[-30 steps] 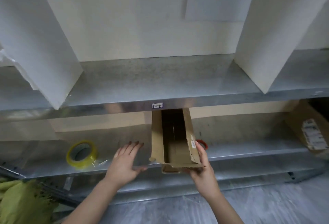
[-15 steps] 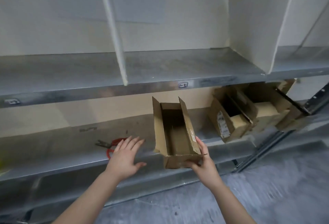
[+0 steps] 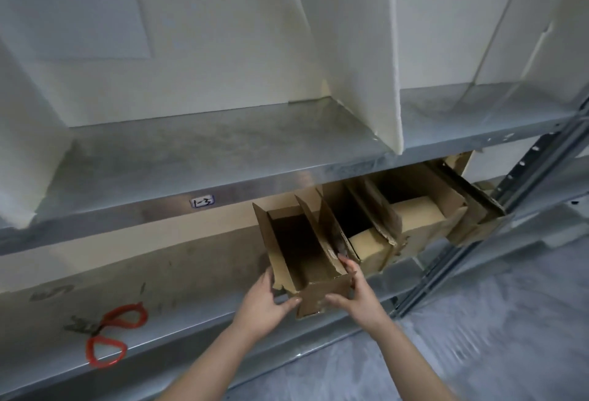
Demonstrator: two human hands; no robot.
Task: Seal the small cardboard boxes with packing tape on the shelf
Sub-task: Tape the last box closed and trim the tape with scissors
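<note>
At far left, the red-handled scissors [image 3: 113, 335] lie flat on the lower shelf [image 3: 191, 276], well apart from the work. No packing tape is in view.

The left hand [image 3: 263, 302] grips the small cardboard box [image 3: 306, 260] at its near left corner, fingers curled round the left flap and thumb pressed on the front face. The box stands at the front lip of the shelf, open at the top, with its long flaps upright. We cannot tell whether its base rests fully on the metal or is held just clear of it. The right hand [image 3: 357, 295] grips the near right corner, thumb on the front face and fingers laid up along the right flap.

Just beside it to the right, the neighbouring boxes [image 3: 417, 219] stand open and crowded up to the upright post [image 3: 497, 216]. The nearest one's flap appears to touch our right flap.

Hazards, in our judgement:
- The left flap's lower edge is ragged, so a hard fold there may tear it further.
- Releasing one hand to fetch tape may let the box tip off the lip.
- Folding the right flap may snag the adjacent flap and skew the seam.
</note>
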